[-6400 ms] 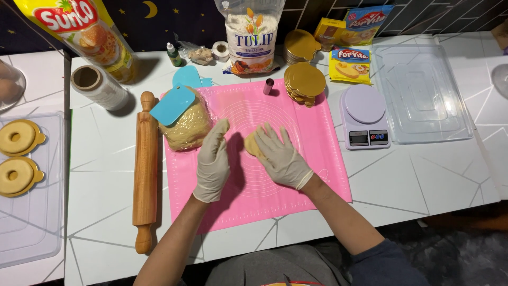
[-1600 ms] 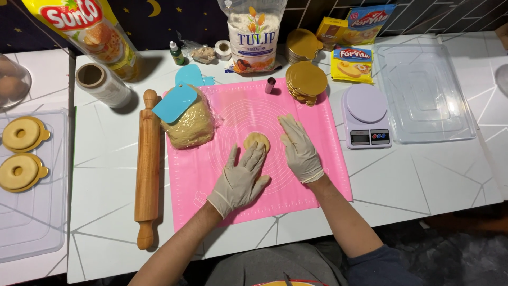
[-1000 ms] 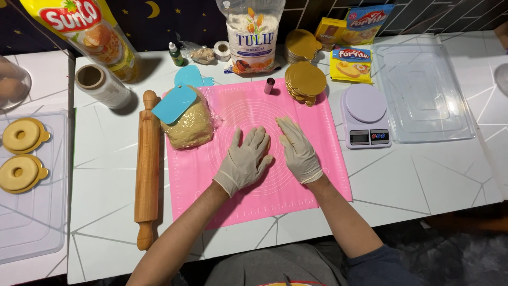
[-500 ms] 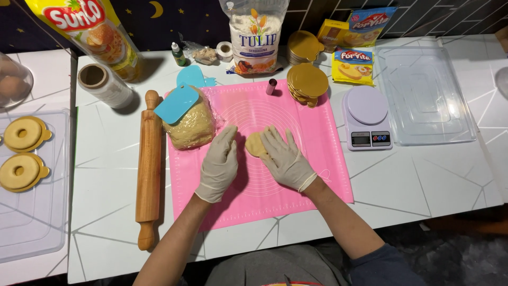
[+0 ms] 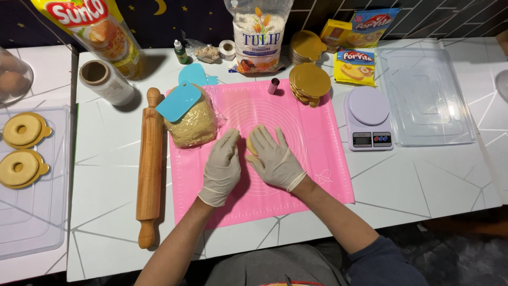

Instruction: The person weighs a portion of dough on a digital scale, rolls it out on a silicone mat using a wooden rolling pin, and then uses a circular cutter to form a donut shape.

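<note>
Packages: we see a tall flour bag (image 5: 257, 33), white w/ clear top, upright at back centre; a yellow oil pouch (image 5: 95, 29) w/ red label patch, tilted at back left; two yellow snack packs (image 5: 356, 66) back right, one flat beside the gold discs, one behind it.
Small items: a green-capped bottle (image 5: 181, 52) and a tape roll (image 5: 227, 49) left of the flour bag; a film roll (image 5: 105, 81) lying just under the oil pouch.
Containers: clear tray (image 5: 32, 222) at left w/ two ring-shaped pastries (image 5: 22, 149) on gold boards; a clear lid (image 5: 426, 95) at right, beside the lilac scale (image 5: 368, 117).
Mat: pink mat (image 5: 317, 159) centre; big dough lump (image 5: 193, 124) in wrap on its left top corner, blue scraper (image 5: 179, 101) on it; rolling pin (image 5: 150, 164) just left of mat; stack of gold discs (image 5: 309, 83) at mat's top right.
Hands: our left hand (image 5: 221, 167) and right hand (image 5: 272, 158), both gloved, flat w/ fingers spread, gripping nothing; they press from both sides on a small dough piece (image 5: 251, 145) mid-mat, mostly hidden betw. them.
Change: 0.5 s ago much the same pose; 1 s ago our left palm lay flat over the piece, right hand beside it.
</note>
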